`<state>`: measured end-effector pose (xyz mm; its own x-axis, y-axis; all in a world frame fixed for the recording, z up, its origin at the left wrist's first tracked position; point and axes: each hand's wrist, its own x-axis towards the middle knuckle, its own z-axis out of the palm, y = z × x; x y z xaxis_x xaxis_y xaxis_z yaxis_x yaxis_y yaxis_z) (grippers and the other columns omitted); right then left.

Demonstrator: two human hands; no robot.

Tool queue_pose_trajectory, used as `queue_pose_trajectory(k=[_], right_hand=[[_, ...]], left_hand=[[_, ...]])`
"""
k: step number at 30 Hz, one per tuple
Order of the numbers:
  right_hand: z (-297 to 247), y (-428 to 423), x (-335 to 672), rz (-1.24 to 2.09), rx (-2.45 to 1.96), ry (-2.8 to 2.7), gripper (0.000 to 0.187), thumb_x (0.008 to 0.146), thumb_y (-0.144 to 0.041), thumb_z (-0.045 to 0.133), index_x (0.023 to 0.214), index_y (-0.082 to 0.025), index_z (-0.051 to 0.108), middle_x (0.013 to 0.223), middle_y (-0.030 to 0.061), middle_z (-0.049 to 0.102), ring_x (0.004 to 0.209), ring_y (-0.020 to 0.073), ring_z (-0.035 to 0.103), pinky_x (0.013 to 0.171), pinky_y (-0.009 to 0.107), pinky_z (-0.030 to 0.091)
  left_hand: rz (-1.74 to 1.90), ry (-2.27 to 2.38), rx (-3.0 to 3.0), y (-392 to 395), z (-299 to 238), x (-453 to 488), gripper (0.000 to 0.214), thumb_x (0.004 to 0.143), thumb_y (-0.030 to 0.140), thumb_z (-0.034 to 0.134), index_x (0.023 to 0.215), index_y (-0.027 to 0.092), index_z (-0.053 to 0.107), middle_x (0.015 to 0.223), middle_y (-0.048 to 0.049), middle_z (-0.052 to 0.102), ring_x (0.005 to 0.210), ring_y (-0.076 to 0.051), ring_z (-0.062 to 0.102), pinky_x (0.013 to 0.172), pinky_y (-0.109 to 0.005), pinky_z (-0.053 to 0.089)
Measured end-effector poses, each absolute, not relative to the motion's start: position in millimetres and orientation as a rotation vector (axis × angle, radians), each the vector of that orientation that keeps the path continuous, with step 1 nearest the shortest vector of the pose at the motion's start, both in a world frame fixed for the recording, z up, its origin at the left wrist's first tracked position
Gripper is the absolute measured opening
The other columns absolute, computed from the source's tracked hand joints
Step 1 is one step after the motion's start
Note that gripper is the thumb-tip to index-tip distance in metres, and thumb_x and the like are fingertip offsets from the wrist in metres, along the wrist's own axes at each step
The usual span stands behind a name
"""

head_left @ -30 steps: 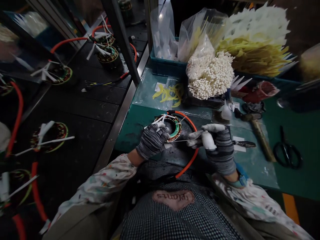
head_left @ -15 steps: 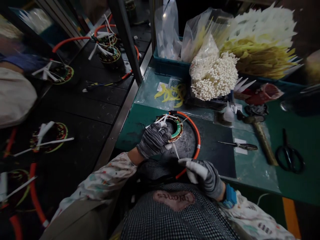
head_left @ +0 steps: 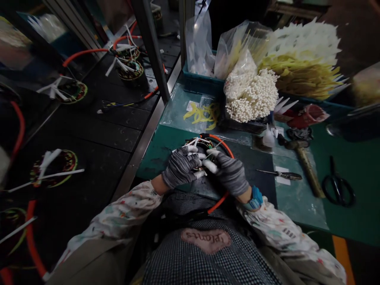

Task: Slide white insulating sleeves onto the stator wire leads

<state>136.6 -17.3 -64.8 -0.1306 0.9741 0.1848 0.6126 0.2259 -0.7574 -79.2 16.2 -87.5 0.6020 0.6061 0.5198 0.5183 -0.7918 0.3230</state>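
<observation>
From far off, I count two gloved hands and one wire ring on the green table, with one orange tube bending by it. To the right lie one hammer, one screwdriver and one pair of scissors. The ring sits between the hands — my left hand curls its fingers around the ring's near left side. My right hand bends its fingers at the ring's right side — I can't tell if it grips anything.
</observation>
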Motion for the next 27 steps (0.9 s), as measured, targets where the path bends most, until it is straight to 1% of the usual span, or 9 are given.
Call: queue_pose_trajectory(k=[4, 7, 10, 13, 15, 18, 22, 25, 27], right_hand=[[-44.4, 6.6, 129.2, 0.910, -1.384, -1.775, 0.026, 0.098, -0.046, 0.065, 0.098, -0.024, 0.080, 0.090, 0.0059, 0.083, 0.082, 0.0241, 0.076, 0.080, 0.038, 0.062], [-35.3, 16.2, 133.1, 1.215, -1.331, -1.577, 0.035, 0.101, -0.053, 0.061, 0.098, -0.023, 0.079, 0.083, 0.0034, 0.080, 0.068, 0.0177, 0.069, 0.069, 0.032, 0.059], [-34.1, 21.7, 140.4, 1.429, -1.231, -1.627, 0.041, 0.099, -0.059, 0.063, 0.097, -0.022, 0.081, 0.080, 0.0032, 0.078, 0.065, 0.0163, 0.066, 0.068, 0.032, 0.059], [-35.3, 25.5, 142.6, 1.314, -1.235, -1.693, 0.041, 0.097, -0.061, 0.066, 0.095, -0.022, 0.079, 0.085, 0.0049, 0.078, 0.076, 0.0187, 0.069, 0.077, 0.035, 0.061], [-35.1, 27.2, 142.5, 1.253, -1.229, -1.701, 0.047, 0.101, -0.064, 0.058, 0.097, -0.022, 0.079, 0.091, 0.0061, 0.079, 0.082, 0.0197, 0.072, 0.082, 0.036, 0.062], [-34.4, 28.4, 144.5, 1.370, -1.183, -1.761, 0.058, 0.107, -0.069, 0.043, 0.094, -0.025, 0.079, 0.087, 0.0048, 0.079, 0.077, 0.0192, 0.073, 0.080, 0.036, 0.064], [-34.9, 28.5, 149.1, 1.187, -1.283, -1.740, 0.056, 0.106, -0.071, 0.043, 0.104, -0.028, 0.078, 0.094, 0.0050, 0.080, 0.089, 0.0228, 0.076, 0.089, 0.040, 0.065], [-33.4, 28.3, 151.6, 1.338, -1.222, -1.731, 0.062, 0.107, -0.072, 0.039, 0.100, -0.026, 0.080, 0.088, 0.0039, 0.080, 0.082, 0.0214, 0.076, 0.085, 0.038, 0.065], [-32.0, 28.0, 154.1, 1.496, -1.153, -1.752, 0.056, 0.104, -0.070, 0.049, 0.096, -0.024, 0.080, 0.088, 0.0035, 0.081, 0.078, 0.0201, 0.075, 0.080, 0.037, 0.065]], left_hand=[[1.040, 0.942, 2.682, 17.6, -89.4, -78.0, 0.021, 0.092, 0.045, 0.076, 0.096, 0.025, 0.079, 0.104, -0.0046, 0.081, 0.116, -0.027, 0.071, 0.104, -0.044, 0.059], [1.021, 0.909, 2.692, 18.5, -90.5, -78.2, 0.022, 0.093, 0.045, 0.075, 0.099, 0.024, 0.080, 0.110, -0.0055, 0.081, 0.119, -0.029, 0.070, 0.106, -0.046, 0.059], [0.941, 0.943, 2.692, 18.7, -92.4, -78.9, 0.027, 0.093, 0.049, 0.074, 0.103, 0.024, 0.081, 0.114, -0.0067, 0.081, 0.119, -0.030, 0.071, 0.107, -0.049, 0.059], [0.851, 0.968, 2.702, 17.9, -93.8, -79.2, 0.030, 0.093, 0.051, 0.072, 0.105, 0.026, 0.081, 0.113, -0.0059, 0.081, 0.121, -0.030, 0.070, 0.107, -0.050, 0.059], [0.833, 0.964, 2.714, 16.9, -94.2, -79.0, 0.027, 0.095, 0.049, 0.072, 0.107, 0.026, 0.081, 0.113, -0.0045, 0.082, 0.123, -0.029, 0.070, 0.107, -0.050, 0.059], [0.868, 0.958, 2.739, 15.6, -95.2, -78.3, 0.025, 0.095, 0.046, 0.073, 0.109, 0.026, 0.079, 0.114, -0.0044, 0.082, 0.124, -0.029, 0.070, 0.108, -0.049, 0.058], [0.930, 0.948, 2.756, 14.9, -96.4, -77.1, 0.028, 0.092, 0.045, 0.076, 0.112, 0.025, 0.079, 0.113, -0.0040, 0.082, 0.123, -0.030, 0.069, 0.106, -0.049, 0.058], [0.875, 1.013, 2.755, 14.3, -95.4, -76.9, 0.028, 0.091, 0.048, 0.076, 0.107, 0.026, 0.080, 0.111, -0.0044, 0.081, 0.121, -0.029, 0.070, 0.105, -0.048, 0.059], [0.831, 1.032, 2.762, 14.0, -94.5, -77.2, 0.029, 0.092, 0.049, 0.075, 0.109, 0.025, 0.080, 0.112, -0.0051, 0.081, 0.120, -0.029, 0.070, 0.105, -0.048, 0.059]])
